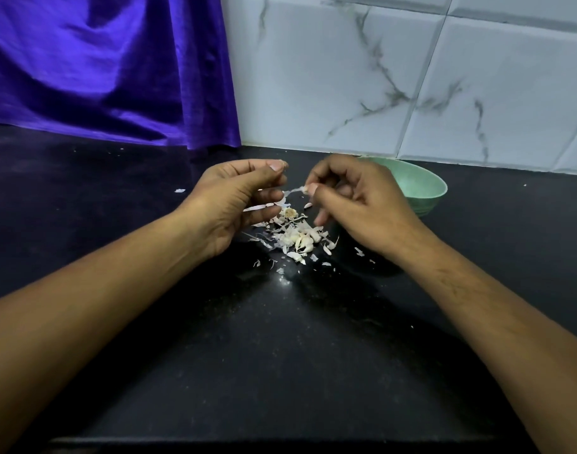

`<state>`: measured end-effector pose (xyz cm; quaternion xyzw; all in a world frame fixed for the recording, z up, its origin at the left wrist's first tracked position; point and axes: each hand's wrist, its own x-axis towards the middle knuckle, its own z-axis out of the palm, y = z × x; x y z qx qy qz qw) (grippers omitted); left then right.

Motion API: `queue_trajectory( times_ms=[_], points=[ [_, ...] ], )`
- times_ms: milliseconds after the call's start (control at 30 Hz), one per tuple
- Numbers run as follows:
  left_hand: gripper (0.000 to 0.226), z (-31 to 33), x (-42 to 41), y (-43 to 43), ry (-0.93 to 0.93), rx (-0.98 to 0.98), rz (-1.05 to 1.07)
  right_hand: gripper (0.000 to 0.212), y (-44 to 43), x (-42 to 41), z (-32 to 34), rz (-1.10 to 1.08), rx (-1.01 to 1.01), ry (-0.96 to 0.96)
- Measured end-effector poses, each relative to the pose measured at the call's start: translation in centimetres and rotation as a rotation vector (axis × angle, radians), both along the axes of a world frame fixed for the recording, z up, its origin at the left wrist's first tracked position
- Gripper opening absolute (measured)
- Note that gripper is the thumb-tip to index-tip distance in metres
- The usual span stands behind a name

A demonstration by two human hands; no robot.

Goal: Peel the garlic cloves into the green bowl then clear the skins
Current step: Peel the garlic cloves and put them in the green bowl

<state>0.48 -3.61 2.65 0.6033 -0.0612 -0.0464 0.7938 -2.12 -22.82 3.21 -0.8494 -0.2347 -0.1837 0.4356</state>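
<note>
My left hand [238,198] has its fingers curled round a garlic clove that is mostly hidden inside them. A thin strip of garlic skin [293,190] stretches from that hand to my right hand [352,201], whose thumb and forefinger pinch its end. Both hands hover above a pile of garlic skins and cloves [293,235] on the black counter [280,339]. The green bowl [421,185] stands just behind my right hand, partly hidden by it; its inside is not visible.
A purple cloth [100,67] hangs at the back left down to the counter. White marbled wall tiles [395,77] rise behind the bowl. Small skin flakes [179,190] lie scattered on the counter. The counter's front edge runs along the bottom.
</note>
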Motion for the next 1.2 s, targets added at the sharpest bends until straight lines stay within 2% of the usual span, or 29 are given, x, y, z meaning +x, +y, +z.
queue_trajectory(
  times_ms=[133, 300, 500, 600, 633, 733, 867, 1200],
  points=[
    [0.019, 0.0, 0.0, 0.0, -0.016, 0.018, 0.009, 0.012, -1.4, 1.0, 0.0, -0.146, -0.040, -0.010],
    [0.018, 0.1, -0.3, 0.0, -0.041, 0.040, -0.004, 0.017, -1.6, 1.2, -0.3, -0.179, -0.061, 0.068],
    [0.014, 0.1, -0.4, -0.1, -0.057, 0.069, -0.042, 0.021, -1.2, 0.9, 0.1, -0.107, 0.029, 0.075],
    [0.010, -0.1, -0.4, -0.2, -0.058, 0.067, -0.058, 0.010, -0.5, 0.8, -0.3, -0.007, 0.127, 0.132],
    [0.010, -0.1, -0.5, -0.2, -0.063, 0.070, -0.067, 0.014, -0.3, 0.7, -0.5, 0.022, 0.155, 0.151],
    [0.013, -0.1, -0.6, -0.2, -0.097, 0.105, -0.108, 0.023, 0.3, 0.6, -0.9, 0.091, 0.208, 0.173],
    [0.024, 0.0, -1.0, -0.4, -0.125, 0.142, -0.130, 0.020, 0.4, 0.6, -0.9, 0.101, 0.260, 0.141],
    [0.026, 0.1, -0.8, 0.0, -0.144, 0.190, -0.088, 0.012, 0.1, 0.5, -0.8, 0.088, 0.202, 0.060]
  ],
)
